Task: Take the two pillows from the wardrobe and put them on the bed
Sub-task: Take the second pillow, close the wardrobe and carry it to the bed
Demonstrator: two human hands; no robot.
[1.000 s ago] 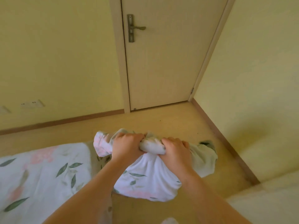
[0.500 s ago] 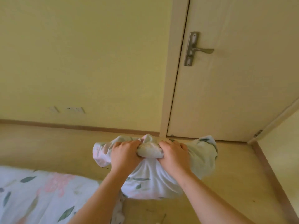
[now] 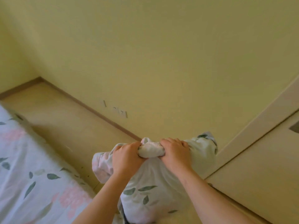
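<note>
A white pillow (image 3: 152, 196) with green leaves and pink flowers hangs in front of me, low in the middle of the view. My left hand (image 3: 126, 157) and my right hand (image 3: 176, 152) grip its bunched top edge side by side, fingers curled into the fabric. The bed (image 3: 27, 175), covered in the same leaf-and-flower print, lies at the lower left, just left of the pillow. I can see only one pillow. No wardrobe is in sight.
A strip of light wooden floor (image 3: 68, 123) runs between the bed and the yellow wall (image 3: 145, 54). Wall sockets (image 3: 120, 112) sit low on that wall. A closed pale door (image 3: 262, 172) with its frame fills the right side.
The view has swung left and tilted: the door slid to the right edge and more of the bed shows at left. Both hands keep the same grip on the pillow.
</note>
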